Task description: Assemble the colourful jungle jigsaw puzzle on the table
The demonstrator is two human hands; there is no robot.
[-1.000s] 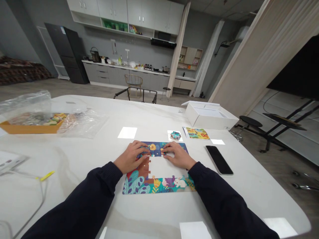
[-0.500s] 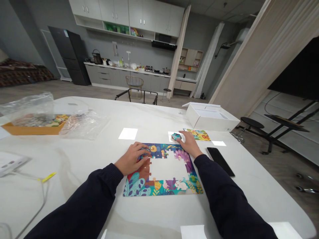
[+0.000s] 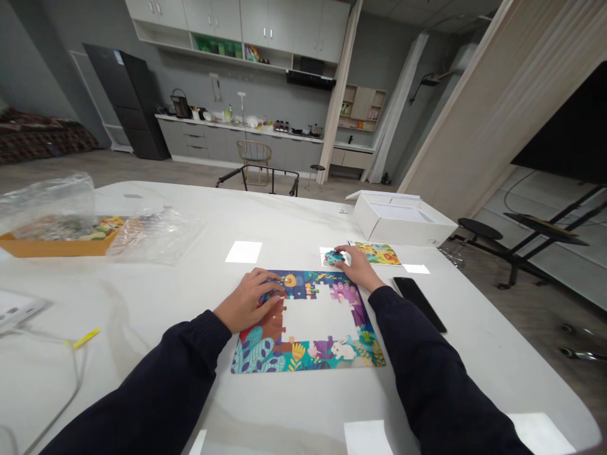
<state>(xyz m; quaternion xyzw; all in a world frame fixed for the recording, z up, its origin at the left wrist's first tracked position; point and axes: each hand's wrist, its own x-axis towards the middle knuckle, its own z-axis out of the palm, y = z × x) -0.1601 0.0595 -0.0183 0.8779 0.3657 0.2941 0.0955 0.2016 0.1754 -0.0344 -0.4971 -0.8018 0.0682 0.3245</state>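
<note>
A colourful jigsaw puzzle [image 3: 298, 354] lies flat on the white table, its frame joined and a few pieces reaching inward around a bare middle. My left hand [image 3: 249, 300] rests on its upper left part, fingers spread over the dark blue and brown pieces. Just beyond the puzzle's far edge is a small pile of teal puzzle pieces [image 3: 334, 257]. My right hand [image 3: 359, 266] has thumb and forefinger closed around the right side of that pile. How many pieces it grips cannot be made out.
Right of the puzzle lies a black phone [image 3: 420, 304]. Beyond my right hand are a picture card [image 3: 379, 254] and an open white box [image 3: 403, 221]. At the left stand an orange tray [image 3: 61, 246] under plastic wrap [image 3: 159, 234] and a white device [image 3: 19, 311] with a cable.
My right hand stays at the pile, and the teal pieces look slightly shifted under its fingers. The left hand keeps its place on the puzzle. The whole view has moved slightly.
</note>
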